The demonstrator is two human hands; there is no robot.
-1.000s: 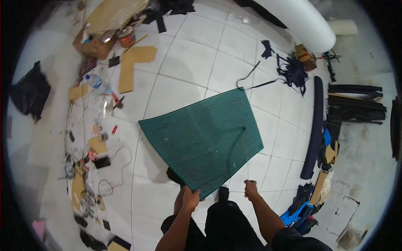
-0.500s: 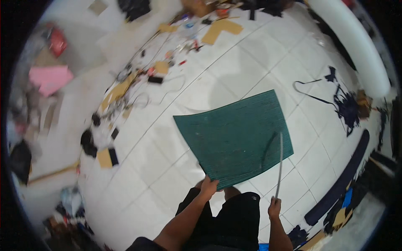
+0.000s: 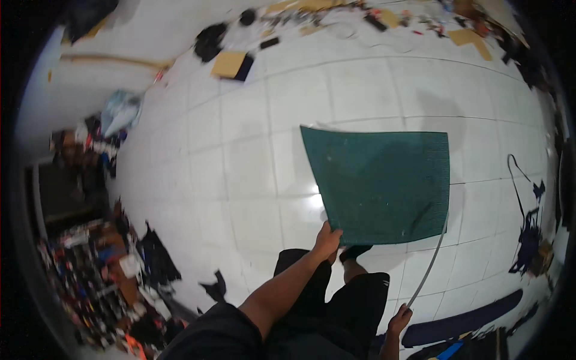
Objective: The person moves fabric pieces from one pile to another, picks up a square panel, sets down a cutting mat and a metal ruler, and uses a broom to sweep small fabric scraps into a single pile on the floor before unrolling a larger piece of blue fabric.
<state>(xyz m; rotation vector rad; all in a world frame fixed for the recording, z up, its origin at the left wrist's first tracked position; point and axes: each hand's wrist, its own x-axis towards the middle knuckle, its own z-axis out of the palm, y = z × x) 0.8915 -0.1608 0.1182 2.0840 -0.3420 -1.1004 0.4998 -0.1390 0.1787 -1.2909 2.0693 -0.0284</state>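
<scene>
A large dark green ribbed mat [image 3: 378, 180] is held out in front of my legs above the white tiled floor. My left hand [image 3: 327, 241] is closed on its near left corner. Off to the right, my right hand [image 3: 400, 319] grips one end of a long, thin grey strip [image 3: 428, 275]. The strip slants up and away, bowing slightly, and its far end overlaps the mat's near right corner. Whether it touches the mat I cannot tell. A curved shadow lies on the mat near that end.
A long dark roll [image 3: 465, 318] lies at the lower right, with tangled dark strips [image 3: 528, 237] beyond it. Cluttered small goods [image 3: 108, 276] and dark cloth scraps [image 3: 157, 258] are at the left. Farther off are a tan cardboard square [image 3: 228, 63] and a black bag [image 3: 210, 42].
My view has swung to the left, bringing the cluttered left side into sight. The mat now appears farther right and squarer to me. Both hands keep their holds.
</scene>
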